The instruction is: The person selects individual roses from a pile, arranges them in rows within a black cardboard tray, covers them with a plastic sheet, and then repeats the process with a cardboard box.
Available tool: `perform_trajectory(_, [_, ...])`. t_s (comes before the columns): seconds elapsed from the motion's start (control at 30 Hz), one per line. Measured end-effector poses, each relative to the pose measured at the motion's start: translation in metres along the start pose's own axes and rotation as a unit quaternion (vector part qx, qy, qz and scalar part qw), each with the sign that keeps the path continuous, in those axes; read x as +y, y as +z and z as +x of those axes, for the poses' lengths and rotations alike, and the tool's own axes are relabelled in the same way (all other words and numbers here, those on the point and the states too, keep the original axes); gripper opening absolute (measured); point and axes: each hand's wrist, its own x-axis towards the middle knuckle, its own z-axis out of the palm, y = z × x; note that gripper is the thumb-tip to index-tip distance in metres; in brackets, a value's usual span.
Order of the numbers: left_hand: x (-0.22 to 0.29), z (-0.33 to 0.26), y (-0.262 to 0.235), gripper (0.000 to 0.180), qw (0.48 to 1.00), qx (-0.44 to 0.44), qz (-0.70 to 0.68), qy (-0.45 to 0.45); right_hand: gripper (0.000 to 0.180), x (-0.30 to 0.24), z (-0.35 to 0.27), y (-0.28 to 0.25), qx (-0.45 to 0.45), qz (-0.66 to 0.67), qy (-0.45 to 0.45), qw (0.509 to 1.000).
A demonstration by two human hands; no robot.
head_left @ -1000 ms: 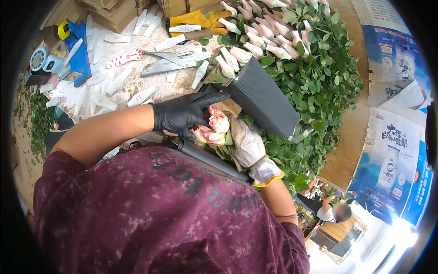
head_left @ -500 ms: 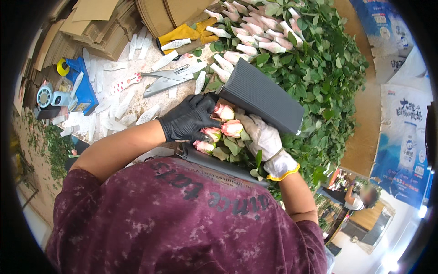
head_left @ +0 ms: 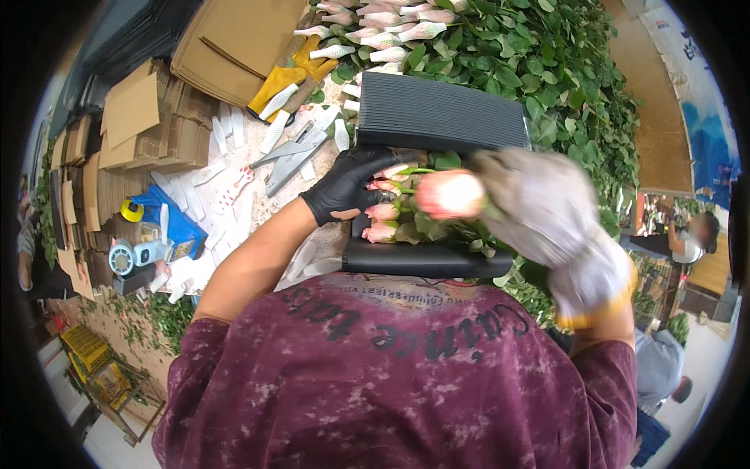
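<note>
The left hand (head_left: pixel 348 186) wears a black glove. It rests on a small bunch of pink roses (head_left: pixel 384 211), with its fingers curled over the flower heads and pressing on them. The roses lie in the middle of the picture, between two dark pieces of ridged sheet. One dark sheet (head_left: pixel 437 113) stands at about 12 o'clock from the roses. The other dark edge (head_left: pixel 422 258) lies at 6 o'clock from them, close to the person's chest.

The right hand (head_left: pixel 539 207) wears a grey-white glove with a yellow cuff. It is blurry. It is closed around one pink rose (head_left: pixel 449 194), and the flower head sticks out at 9 o'clock from the glove. This rose is just beside the bunch, at about 3 o'clock from it.

Lots of green leaves (head_left: pixel 562 86) cover the table at 1 o'clock. More roses in white net sleeves (head_left: pixel 391 27) lie at 12 o'clock. A yellow glove (head_left: pixel 285 82) and a pair of grey shears (head_left: pixel 297 148) lie at 10 o'clock from the left hand. Stacks of brown cardboard (head_left: pixel 141 125) sit farther out at 10 o'clock. A blue tray (head_left: pixel 176 223) and a tape roll (head_left: pixel 131 209) are at 9 o'clock. The person wears a dark red shirt (head_left: pixel 406 375). Another person (head_left: pixel 691 238) is far off at 3 o'clock
</note>
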Motion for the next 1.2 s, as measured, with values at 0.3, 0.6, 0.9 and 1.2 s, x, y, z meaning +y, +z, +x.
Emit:
perform_trajectory(0.3, [-0.012, -0.005, 0.004, 0.048, 0.982, 0.051, 0.138, 0.122, 0.025, 0.008, 0.03, 0.122, 0.219, 0.001, -0.066, 0.974])
perform_trajectory(0.6, [-0.001, -0.008, 0.017, 0.047, 0.941, 0.104, 0.257, 0.195, 0.019, 0.006, 0.032, 0.127, 0.216, -0.058, -0.095, 0.97])
perform_trajectory(0.9, [0.01, -0.02, 0.025, 0.044, 0.866, 0.129, 0.47, 0.114, 0.027, 0.004, 0.038, 0.14, 0.192, -0.075, -0.083, 0.975])
perform_trajectory(1.2, [-0.019, -0.012, 0.007, 0.056, 0.939, 0.111, 0.305, 0.118, 0.022, -0.03, 0.045, 0.055, -0.051, 0.043, 0.006, 0.998])
